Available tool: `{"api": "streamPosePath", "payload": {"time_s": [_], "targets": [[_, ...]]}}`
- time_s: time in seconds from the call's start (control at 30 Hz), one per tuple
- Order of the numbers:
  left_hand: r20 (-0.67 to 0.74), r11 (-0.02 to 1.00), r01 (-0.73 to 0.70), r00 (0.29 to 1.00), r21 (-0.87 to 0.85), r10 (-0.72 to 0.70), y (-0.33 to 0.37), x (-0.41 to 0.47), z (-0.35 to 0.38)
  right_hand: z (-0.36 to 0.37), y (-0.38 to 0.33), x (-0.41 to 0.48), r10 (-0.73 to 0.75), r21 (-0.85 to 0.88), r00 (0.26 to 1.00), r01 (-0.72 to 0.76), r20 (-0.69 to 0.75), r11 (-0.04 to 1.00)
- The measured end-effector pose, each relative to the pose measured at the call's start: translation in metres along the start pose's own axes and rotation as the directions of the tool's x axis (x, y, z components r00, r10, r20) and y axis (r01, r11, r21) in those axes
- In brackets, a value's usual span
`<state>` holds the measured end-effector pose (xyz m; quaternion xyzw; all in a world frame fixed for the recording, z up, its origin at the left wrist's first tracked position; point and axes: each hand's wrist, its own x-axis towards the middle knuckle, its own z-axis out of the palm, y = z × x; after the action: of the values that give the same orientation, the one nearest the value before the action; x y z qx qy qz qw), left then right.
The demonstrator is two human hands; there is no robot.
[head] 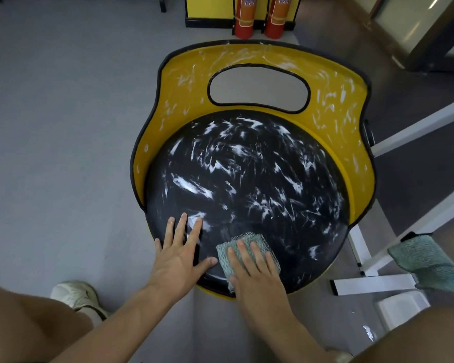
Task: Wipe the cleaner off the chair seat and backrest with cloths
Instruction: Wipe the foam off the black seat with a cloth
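The round black chair seat (247, 179) is seen from above, streaked all over with white smears of cleaner, and the yellow backrest (178, 82) curving round its far side is flecked with the same white marks around an oval handle opening. The left hand (180, 254) is laid flat on the near left part of the seat, its fingers (180, 229) straight and spread wide, with nothing held. The right hand (257, 281) is pressed down on a folded teal cloth (223, 255) at the near edge of the seat, just beside the left thumb; its fingers (247, 255) are held straight and close together on top of the cloth rather than curled round it. A second teal cloth (425, 260) is draped over a white metal frame (364, 284) standing close to the right of the chair. Two red fire extinguishers (244, 19) are set on the grey floor (63, 127) behind the backrest, in front of a yellow cabinet (210, 6). A white shoe (74, 294) is seen at the lower left, and bare knees fill both lower corners.
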<state>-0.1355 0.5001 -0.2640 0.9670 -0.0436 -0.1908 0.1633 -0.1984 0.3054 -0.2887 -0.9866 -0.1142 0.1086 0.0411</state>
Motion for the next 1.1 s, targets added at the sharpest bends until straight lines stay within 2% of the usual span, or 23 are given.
{"api": "streamPosePath", "payload": {"time_s": [0.13, 0.23, 0.37, 0.47, 0.53, 0.7, 0.87, 0.93, 1.0, 1.1], "targets": [[0.008, 0.999, 0.007, 1.000, 0.043, -0.007, 0.002, 0.001, 0.000, -0.017, 0.001, 0.034, 0.042, 0.012, 0.999, -0.042, 0.012, 0.999], [0.003, 0.997, 0.000, 1.000, 0.077, 0.000, 0.004, 0.000, -0.001, -0.027, -0.003, 0.045, 0.055, 0.068, 0.996, -0.060, 0.075, 0.996], [0.006, 0.994, -0.021, 1.000, 0.110, 0.021, 0.006, 0.001, -0.002, -0.016, 0.000, -0.002, 0.057, 0.025, 0.998, -0.057, 0.017, 0.998], [-0.005, 0.987, -0.066, 0.998, 0.145, 0.068, 0.009, 0.003, -0.002, -0.009, 0.011, -0.019, 0.034, 0.023, 0.998, -0.035, 0.060, 0.999], [-0.023, 0.982, -0.101, 0.994, 0.158, 0.106, 0.016, 0.003, -0.001, -0.014, 0.017, -0.005, 0.085, 0.018, 0.996, -0.085, -0.002, 0.996], [0.005, 0.960, -0.198, 0.980, 0.200, 0.201, 0.041, 0.000, 0.008, -0.010, 0.008, 0.001, 0.305, 0.105, 0.952, -0.299, -0.037, 0.948], [0.018, 0.918, -0.331, 0.942, 0.220, 0.335, 0.057, 0.001, 0.020, 0.000, 0.020, -0.022, 0.308, 0.125, 0.951, -0.304, -0.016, 0.944], [0.026, 0.914, -0.335, 0.941, 0.227, 0.338, 0.060, 0.003, 0.024, -0.007, 0.037, -0.009, 0.377, 0.149, 0.924, -0.364, -0.065, 0.919], [0.024, 0.912, -0.336, 0.940, 0.236, 0.340, 0.063, 0.004, 0.029, -0.013, 0.050, 0.002, 0.398, 0.162, 0.917, -0.388, -0.036, 0.907], [0.021, 0.906, -0.357, 0.932, 0.229, 0.362, 0.064, 0.005, 0.034, -0.009, 0.049, -0.007, 0.430, 0.158, 0.900, -0.416, -0.067, 0.896]]}}
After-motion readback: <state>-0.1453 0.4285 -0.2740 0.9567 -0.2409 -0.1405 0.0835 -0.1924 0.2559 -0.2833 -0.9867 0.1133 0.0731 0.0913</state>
